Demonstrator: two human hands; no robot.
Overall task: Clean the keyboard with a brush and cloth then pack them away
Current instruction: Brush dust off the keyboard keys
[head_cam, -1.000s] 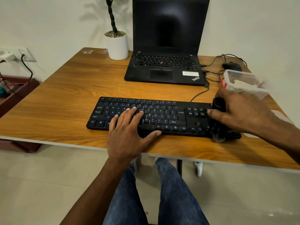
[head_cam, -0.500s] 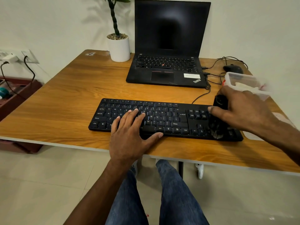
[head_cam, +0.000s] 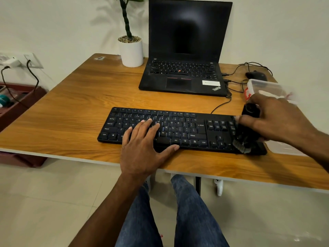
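1. The left hand (head_cam: 142, 148) lies flat, palm down, on the left half of the flat black rectangular keyboard (head_cam: 181, 130). Its fingers are straight and spread over the letter keys, and its thumb points right along the front edge; it holds nothing.
2. The right hand (head_cam: 274, 120) reaches in from the right with its fingers curled round the black handle of a dark-bristled cleaning brush (head_cam: 246, 132). The bristles press on the number pad at the keyboard's right end. The handle is blurred, so its exact shape is hard to make out.
3. Count: one keyboard, one brush, two hands. The keyboard sits near the front edge of the brown wood-grain table (head_cam: 71, 111).
4. At the back of the table, from left to right, stand a white cylindrical pot with a green plant (head_cam: 131, 50), an open black laptop with a dark screen (head_cam: 183, 59), and a black mouse (head_cam: 256, 75) with tangled black cables.
5. A clear plastic container (head_cam: 263, 87) sits just behind the right hand, which covers its front part. Something white lies inside it, possibly the cloth.
6. A clear flat lid (head_cam: 284, 148) lies beside the keyboard's right end, partly under the right forearm.
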